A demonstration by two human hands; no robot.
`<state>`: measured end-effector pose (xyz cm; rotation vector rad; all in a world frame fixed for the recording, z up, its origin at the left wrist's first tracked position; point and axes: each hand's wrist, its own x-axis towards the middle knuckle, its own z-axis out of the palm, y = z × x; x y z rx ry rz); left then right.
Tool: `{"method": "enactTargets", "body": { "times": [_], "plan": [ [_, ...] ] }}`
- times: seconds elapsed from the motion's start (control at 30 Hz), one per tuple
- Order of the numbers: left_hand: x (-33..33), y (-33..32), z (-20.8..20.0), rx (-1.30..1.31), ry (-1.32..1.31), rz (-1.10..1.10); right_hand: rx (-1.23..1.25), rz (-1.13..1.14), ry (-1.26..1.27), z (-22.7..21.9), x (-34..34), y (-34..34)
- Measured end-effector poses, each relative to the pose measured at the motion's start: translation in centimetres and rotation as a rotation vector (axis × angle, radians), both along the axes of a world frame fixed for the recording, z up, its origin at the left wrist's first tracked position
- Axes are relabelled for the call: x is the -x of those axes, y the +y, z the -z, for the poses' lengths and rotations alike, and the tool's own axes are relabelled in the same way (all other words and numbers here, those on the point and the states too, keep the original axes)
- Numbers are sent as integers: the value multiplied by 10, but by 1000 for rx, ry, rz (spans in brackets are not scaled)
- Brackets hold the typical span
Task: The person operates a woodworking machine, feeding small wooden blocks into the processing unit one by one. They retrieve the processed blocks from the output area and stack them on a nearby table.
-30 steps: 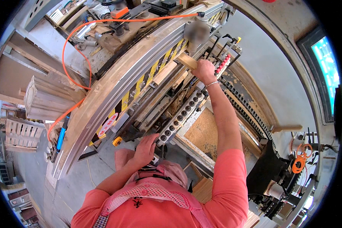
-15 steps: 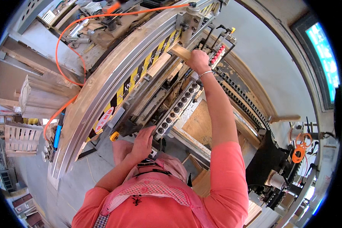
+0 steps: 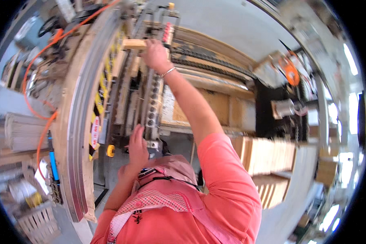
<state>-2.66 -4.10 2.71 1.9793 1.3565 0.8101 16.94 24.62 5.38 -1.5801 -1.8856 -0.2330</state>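
Head view shows a short wooden block [image 3: 134, 44] in pale yellowish timber, straight-edged and lying nearly level across the far part of a machine. Its left end sticks out free; the right end is covered by the right hand [image 3: 156, 56], whose fingers are closed around it, with a thin bracelet [image 3: 168, 72] at the wrist. The left hand [image 3: 138, 148] is nearer the body, its fingers extended close together and nothing visible in its grasp; it lies beside the near end of a strip of dark round fittings [image 3: 152, 103], and whether it touches the machine I cannot tell. Red knobs [image 3: 166, 32] line up just beyond the right hand. Left of the strip run a yellow-and-black striped band [image 3: 98, 103] and a long metal rail [image 3: 85, 81]. The right forearm crosses the machine, hiding part of the wooden panel [image 3: 211, 103] under it. Farther left are an orange hose [image 3: 27, 87] and a blue-handled tool [image 3: 53, 166]. To the right are dark chains [image 3: 215, 63], a black sheet [image 3: 266, 110], an orange coil [image 3: 289, 71] and, nearer, stacked timber [image 3: 268, 156]. Motion blur softens the outer parts.
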Motion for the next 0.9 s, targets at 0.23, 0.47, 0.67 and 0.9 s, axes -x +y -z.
{"method": "enactTargets", "body": {
  "times": [0.23, 0.47, 0.67, 0.9],
  "plan": [
    [11, -5, 29, -115, -8, 66, 190, 181, 342, -24, -23, -301],
    [12, -7, 35, -189, -73, 127, 204, 1025, 292, 7, -90, -579],
    [13, -3, 45, -233, -77, 127, 501, 1572, 193, 17, -131, -734],
    [12, -6, 44, -174, -62, 105, 787, 1765, 195, 23, -191, -790]
  ]
}}
